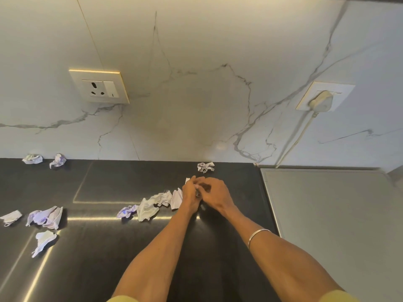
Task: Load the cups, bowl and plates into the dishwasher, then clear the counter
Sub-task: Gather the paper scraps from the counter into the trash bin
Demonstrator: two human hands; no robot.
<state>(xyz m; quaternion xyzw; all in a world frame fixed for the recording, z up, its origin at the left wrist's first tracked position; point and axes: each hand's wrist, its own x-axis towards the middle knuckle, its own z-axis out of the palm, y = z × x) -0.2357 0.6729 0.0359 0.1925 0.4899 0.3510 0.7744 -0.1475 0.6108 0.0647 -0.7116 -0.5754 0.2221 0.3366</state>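
While both hands meet over the black counter (130, 247) a little short of its back edge, the left hand (190, 196) and the right hand (216, 195) are pressed together with fingers curled, and a small white corner of paper (187, 180) pokes out above the left fingers; which hand actually pinches it I cannot tell, since they cover one another. A thin bangle (258, 235) circles the right forearm. Just left of the hands lies a row of crumpled paper scraps (152, 204), touching one another. One crumpled ball (205, 166) sits behind the hands at the back edge. Two more balls (44, 159) rest at the back-left corner against the marble wall (196, 94). Near the left edge lie further scraps (44, 217), with one torn piece (43, 241) nearer the front. A grey panel (338, 225) adjoins the counter's right edge. On the wall are a socket (100, 88) and a plug (321, 101).
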